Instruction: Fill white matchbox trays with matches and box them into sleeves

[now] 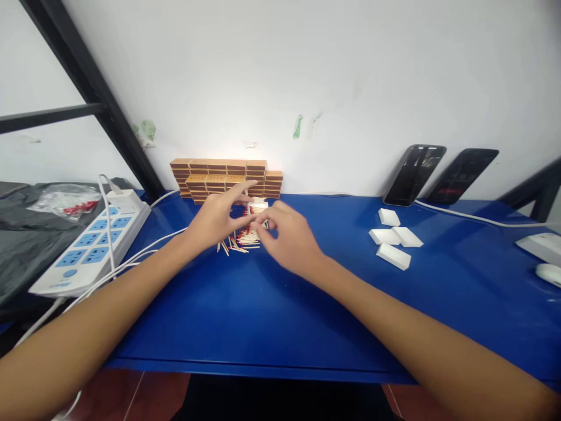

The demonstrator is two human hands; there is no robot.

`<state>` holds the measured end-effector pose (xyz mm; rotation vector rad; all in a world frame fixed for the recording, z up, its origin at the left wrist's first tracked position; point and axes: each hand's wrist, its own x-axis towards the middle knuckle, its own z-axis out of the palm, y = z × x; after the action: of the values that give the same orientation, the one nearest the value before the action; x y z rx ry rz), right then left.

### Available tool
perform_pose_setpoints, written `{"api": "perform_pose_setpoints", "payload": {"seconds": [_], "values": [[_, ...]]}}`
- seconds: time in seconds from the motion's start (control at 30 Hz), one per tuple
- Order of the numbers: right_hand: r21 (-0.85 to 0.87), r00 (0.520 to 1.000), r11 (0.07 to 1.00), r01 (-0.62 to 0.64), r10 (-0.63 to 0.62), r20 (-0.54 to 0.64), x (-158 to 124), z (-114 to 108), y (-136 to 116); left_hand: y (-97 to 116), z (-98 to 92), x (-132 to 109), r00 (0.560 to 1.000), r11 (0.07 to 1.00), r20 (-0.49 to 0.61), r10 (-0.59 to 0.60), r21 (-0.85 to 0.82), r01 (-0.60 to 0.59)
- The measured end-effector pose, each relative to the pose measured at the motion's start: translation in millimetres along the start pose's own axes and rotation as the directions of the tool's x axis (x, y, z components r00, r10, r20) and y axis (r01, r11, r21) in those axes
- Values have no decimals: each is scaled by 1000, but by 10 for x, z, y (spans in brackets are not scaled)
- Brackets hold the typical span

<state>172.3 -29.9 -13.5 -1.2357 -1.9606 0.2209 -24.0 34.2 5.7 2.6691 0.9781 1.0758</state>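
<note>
A loose heap of red-tipped matches lies on the blue table in front of me, below a small white tray that holds some matches. My left hand is over the heap's left side, thumb and forefinger stretched apart around the near and far sides of the tray; no firm hold shows. My right hand is at the heap's right, its thumb and fingers pinched together close to the left thumb tip. Whatever sits in that pinch is too small to make out. Stacked matchboxes stand just behind.
Several white box trays lie to the right. Two phones lean against the wall behind them. At left are a power strip, white cables and a black bag. A white mouse is at the far right.
</note>
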Motion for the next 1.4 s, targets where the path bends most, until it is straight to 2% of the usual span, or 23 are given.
{"api": "perform_pose_setpoints", "payload": {"seconds": [0.13,0.27,0.6,0.83,1.0,1.17,1.3,1.4], "values": [[-8,985,1000,-17,18,169,-49,233,-192,-37,-9,9,1000,1000,-6,10,14,-10],[-66,976,998,4,11,217,-44,334,-172,-30,2,5,1000,1000,0,12,28,-12],[-80,967,996,44,-23,253,-62,317,-105,-45,-16,12,1000,1000,14,2,10,-3],[-66,946,998,7,15,323,-92,224,-105,-23,-20,16,1000,1000,17,-23,-14,23],[-85,958,996,38,-12,288,-90,43,-18,-39,-38,13,999,999,14,-31,-31,32],[-158,980,985,63,-32,196,28,-166,232,-64,-30,24,998,994,17,-63,-84,65],[-113,994,993,45,-33,106,108,-226,395,-47,-5,21,996,983,52,-69,-167,77],[-101,996,995,27,-19,83,119,-223,440,4,13,13,996,973,71,-61,-218,75]]}}
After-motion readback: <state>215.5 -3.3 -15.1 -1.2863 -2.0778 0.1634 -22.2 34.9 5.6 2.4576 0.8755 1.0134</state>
